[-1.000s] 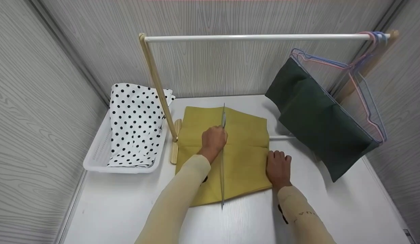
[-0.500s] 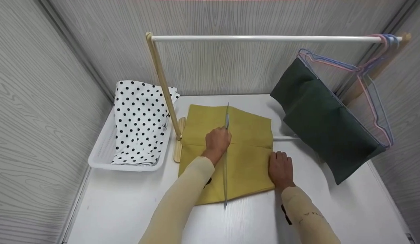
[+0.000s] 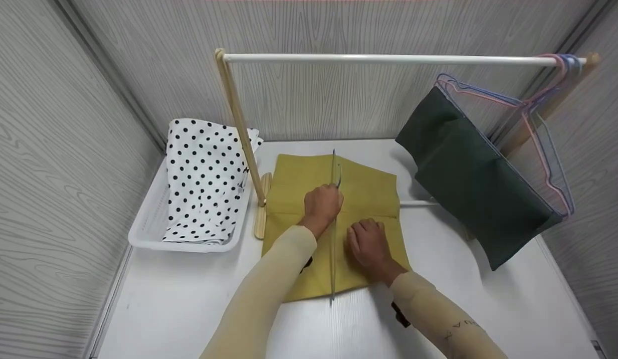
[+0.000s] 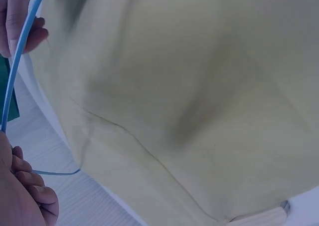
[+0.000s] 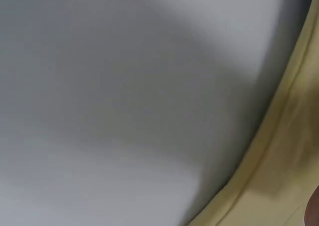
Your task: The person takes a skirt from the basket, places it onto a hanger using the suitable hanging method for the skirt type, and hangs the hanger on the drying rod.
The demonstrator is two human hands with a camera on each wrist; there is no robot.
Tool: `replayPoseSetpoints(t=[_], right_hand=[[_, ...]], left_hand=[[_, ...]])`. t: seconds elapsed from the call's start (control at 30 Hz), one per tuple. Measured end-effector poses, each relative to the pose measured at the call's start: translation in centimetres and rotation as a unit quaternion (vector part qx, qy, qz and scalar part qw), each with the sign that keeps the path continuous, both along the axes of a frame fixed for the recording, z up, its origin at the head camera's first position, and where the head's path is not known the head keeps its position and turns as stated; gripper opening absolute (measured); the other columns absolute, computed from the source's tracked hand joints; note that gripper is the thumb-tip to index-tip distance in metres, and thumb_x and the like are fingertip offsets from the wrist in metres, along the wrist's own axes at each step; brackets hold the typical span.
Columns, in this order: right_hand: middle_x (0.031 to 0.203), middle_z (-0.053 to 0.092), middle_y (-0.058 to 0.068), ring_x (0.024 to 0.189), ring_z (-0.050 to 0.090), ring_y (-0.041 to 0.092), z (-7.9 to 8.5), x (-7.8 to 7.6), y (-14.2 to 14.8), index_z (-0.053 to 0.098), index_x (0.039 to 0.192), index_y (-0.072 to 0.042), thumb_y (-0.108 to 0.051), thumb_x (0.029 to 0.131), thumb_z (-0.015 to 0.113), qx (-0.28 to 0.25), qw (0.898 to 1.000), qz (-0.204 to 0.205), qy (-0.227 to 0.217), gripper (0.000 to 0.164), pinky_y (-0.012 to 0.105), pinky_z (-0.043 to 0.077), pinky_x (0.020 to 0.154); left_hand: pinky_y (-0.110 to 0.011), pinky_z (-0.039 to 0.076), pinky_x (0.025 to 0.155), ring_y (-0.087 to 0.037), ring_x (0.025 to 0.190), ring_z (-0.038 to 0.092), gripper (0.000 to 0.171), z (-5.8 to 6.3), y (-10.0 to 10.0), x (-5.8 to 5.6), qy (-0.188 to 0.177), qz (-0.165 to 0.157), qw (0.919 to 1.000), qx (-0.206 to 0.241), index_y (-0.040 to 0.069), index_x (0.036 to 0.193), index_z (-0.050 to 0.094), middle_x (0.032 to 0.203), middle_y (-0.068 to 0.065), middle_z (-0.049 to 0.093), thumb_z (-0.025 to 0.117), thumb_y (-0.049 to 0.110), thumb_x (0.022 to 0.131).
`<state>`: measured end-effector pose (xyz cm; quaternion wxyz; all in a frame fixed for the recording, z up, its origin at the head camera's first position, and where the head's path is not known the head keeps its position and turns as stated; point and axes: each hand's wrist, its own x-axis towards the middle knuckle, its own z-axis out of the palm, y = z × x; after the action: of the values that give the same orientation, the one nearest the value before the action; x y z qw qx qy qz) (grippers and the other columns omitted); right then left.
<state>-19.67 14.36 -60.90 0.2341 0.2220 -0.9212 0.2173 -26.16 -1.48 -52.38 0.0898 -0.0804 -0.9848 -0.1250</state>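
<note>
My left hand [image 3: 322,207] grips a thin blue clothes hanger [image 3: 333,269], seen edge-on across the middle of a folded mustard-yellow cloth [image 3: 368,192]. In the left wrist view, curled left fingers [image 4: 37,188] are close around the hanger's blue wire [image 4: 19,61]. Just right of the hanger, my right hand [image 3: 370,247] is over the cloth with loosely bent fingers, apart from the wire. Whether its fingertips touch the cloth is hard to tell. The right wrist view catches the cloth's edge [image 5: 279,131] and a sliver of one finger.
Behind the hands stands a rack with a white rail [image 3: 388,59] and wooden legs [image 3: 239,124]. A dark green cloth [image 3: 481,179] hangs at right on pink and blue hangers [image 3: 538,144]. At left, a white basket [image 3: 149,232] holds a polka-dot cloth [image 3: 204,179].
My right hand has left the cloth's right edge and moved left over the cloth, near the hanger. The left hand stays in place, while the hanger has turned slightly, its hook shifting right.
</note>
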Motion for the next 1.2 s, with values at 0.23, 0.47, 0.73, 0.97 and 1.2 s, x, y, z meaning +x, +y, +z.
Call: replayPoseSetpoints(t=[0.23, 0.47, 0.73, 0.97, 1.2], right_hand=[[0.080, 0.058, 0.006, 0.075, 0.052, 0.021, 3.2, 1.4, -2.9, 0.062, 0.093, -0.007, -0.018, 0.097, 0.054, -0.082, 0.992, 0.052, -0.076, 0.014, 0.041, 0.041, 0.076], [0.078, 0.049, 0.001, 0.071, 0.046, 0.014, 6.4, 1.7, -4.4, 0.057, 0.093, -0.008, -0.025, 0.104, 0.049, -0.124, 0.973, 0.009, -0.193, 0.022, 0.032, 0.041, 0.067], [0.071, 0.051, 0.008, 0.063, 0.048, 0.022, 10.5, 0.1, -3.4, 0.055, 0.086, -0.004, -0.015, 0.102, 0.049, -0.077, 0.993, 0.011, -0.090, 0.020, 0.041, 0.045, 0.060], [0.063, 0.045, 0.007, 0.057, 0.044, 0.025, 12.7, -1.1, -0.2, 0.051, 0.075, -0.006, -0.014, 0.100, 0.052, -0.049, 0.997, 0.008, -0.054, 0.026, 0.042, 0.040, 0.057], [0.068, 0.046, 0.011, 0.063, 0.045, 0.027, 15.0, -1.7, 2.5, 0.050, 0.076, -0.004, -0.015, 0.101, 0.051, -0.024, 0.997, 0.016, -0.072, 0.028, 0.042, 0.040, 0.061]], left_hand=[[-0.036, 0.052, 0.057, -0.020, 0.064, 0.064, 0.032, 1.6, -0.2, 0.4, -0.026, 0.000, 0.9995, 0.020, 0.009, 0.085, 0.064, 0.076, -0.006, 0.066, 0.044, 0.026, 0.104], [-0.040, 0.053, 0.059, -0.024, 0.066, 0.066, 0.038, 3.6, -0.3, 0.4, 0.007, 0.014, 0.9985, 0.053, 0.009, 0.082, 0.063, 0.075, -0.007, 0.066, 0.044, 0.032, 0.105], [-0.044, 0.055, 0.064, -0.029, 0.087, 0.064, 0.043, 5.3, -3.2, 1.2, 0.055, -0.050, 0.9971, 0.018, 0.003, 0.102, 0.061, 0.096, -0.011, 0.063, 0.034, 0.036, 0.109], [-0.044, 0.052, 0.054, -0.030, 0.074, 0.060, 0.032, 1.5, -9.8, 3.9, 0.136, -0.091, 0.9864, -0.012, 0.002, 0.095, 0.061, 0.087, -0.013, 0.058, 0.045, 0.028, 0.106], [-0.040, 0.044, 0.049, -0.026, 0.060, 0.051, 0.024, -2.8, -18.4, 6.5, 0.226, -0.113, 0.9665, -0.045, 0.000, 0.081, 0.060, 0.071, -0.011, 0.053, 0.059, 0.019, 0.096]])
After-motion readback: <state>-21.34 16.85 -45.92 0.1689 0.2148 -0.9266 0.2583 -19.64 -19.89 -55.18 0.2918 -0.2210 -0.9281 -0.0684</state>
